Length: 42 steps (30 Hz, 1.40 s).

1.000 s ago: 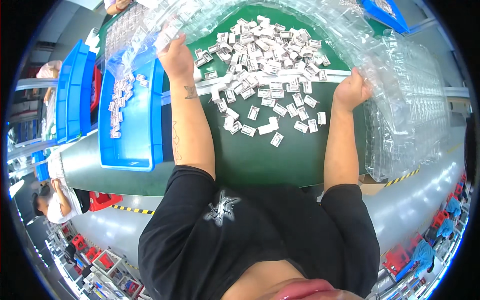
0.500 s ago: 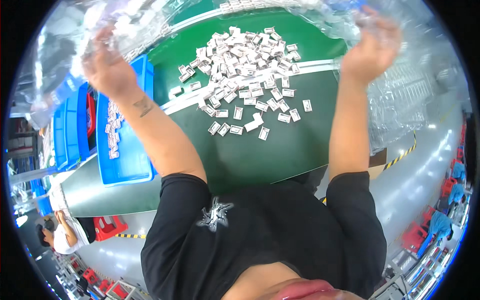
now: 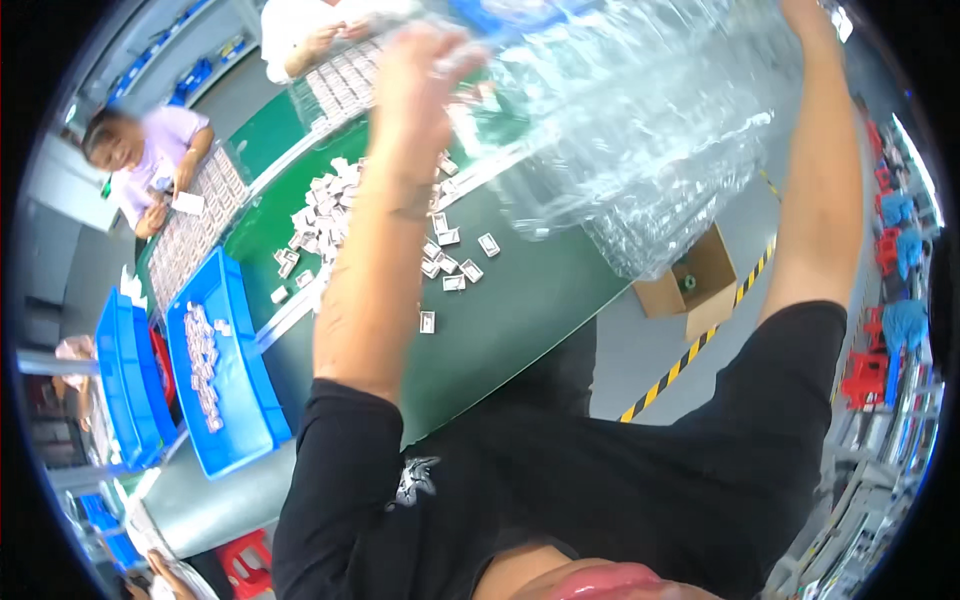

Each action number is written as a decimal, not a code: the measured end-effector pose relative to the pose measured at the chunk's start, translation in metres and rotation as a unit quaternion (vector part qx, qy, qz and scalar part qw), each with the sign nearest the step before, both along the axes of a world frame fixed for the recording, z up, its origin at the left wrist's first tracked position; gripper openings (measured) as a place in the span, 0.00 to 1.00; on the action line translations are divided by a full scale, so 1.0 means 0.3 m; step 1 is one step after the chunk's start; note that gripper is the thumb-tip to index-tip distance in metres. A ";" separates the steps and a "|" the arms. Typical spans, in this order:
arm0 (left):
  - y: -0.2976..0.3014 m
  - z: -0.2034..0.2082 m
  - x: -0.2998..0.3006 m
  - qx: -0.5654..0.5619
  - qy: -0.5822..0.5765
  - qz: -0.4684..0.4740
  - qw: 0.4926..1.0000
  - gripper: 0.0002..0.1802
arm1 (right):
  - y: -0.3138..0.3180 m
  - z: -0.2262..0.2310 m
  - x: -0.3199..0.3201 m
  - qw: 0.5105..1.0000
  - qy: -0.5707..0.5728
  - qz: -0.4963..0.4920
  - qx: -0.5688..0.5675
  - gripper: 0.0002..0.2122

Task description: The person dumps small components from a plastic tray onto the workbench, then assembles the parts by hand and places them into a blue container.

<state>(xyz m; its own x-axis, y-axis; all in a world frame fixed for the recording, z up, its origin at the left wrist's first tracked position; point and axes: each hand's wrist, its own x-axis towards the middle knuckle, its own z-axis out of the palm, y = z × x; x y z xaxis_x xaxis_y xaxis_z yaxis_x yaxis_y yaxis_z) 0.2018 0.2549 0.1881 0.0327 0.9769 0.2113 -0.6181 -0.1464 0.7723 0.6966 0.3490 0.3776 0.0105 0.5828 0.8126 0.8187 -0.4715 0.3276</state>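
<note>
Above the green table (image 3: 500,330), both hands now lift the clear plastic tray sheet (image 3: 650,130), up from the surface. Left hand (image 3: 425,75) fingers clamp its edge; the right hand's grip can't be told. Small white parts (image 3: 330,210) lie spilled on the table.

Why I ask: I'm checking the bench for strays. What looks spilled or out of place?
Small white parts lie in a loose heap on the green table, and one part sits alone near the edge. A cardboard box stands on the floor.
</note>
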 end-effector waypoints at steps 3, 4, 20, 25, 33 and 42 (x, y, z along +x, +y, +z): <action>0.055 -0.080 0.209 -0.069 0.024 0.053 0.996 0.21 | 0.104 -0.182 0.237 0.978 0.183 0.057 -0.081 0.38; 0.072 -0.093 0.249 -0.102 0.048 0.077 0.991 0.21 | 0.142 -0.266 0.268 0.969 0.188 0.113 -0.117 0.38; -0.234 -0.429 -0.613 -0.021 0.553 0.198 0.809 0.20 | -0.704 -0.479 -0.507 0.758 0.339 0.557 0.009 0.21; -0.083 -0.575 -0.980 -0.056 0.598 0.270 0.752 0.23 | -0.950 -0.715 -1.072 0.565 0.246 0.750 -0.241 0.15; 0.214 -0.685 -0.956 -0.010 0.669 0.060 0.741 0.37 | 0.015 -1.307 -1.522 0.713 0.393 0.500 -0.295 0.23; 0.221 -0.673 -0.902 0.019 0.606 -0.071 0.792 0.29 | 0.124 -1.376 -1.732 0.572 0.369 0.542 -0.494 0.31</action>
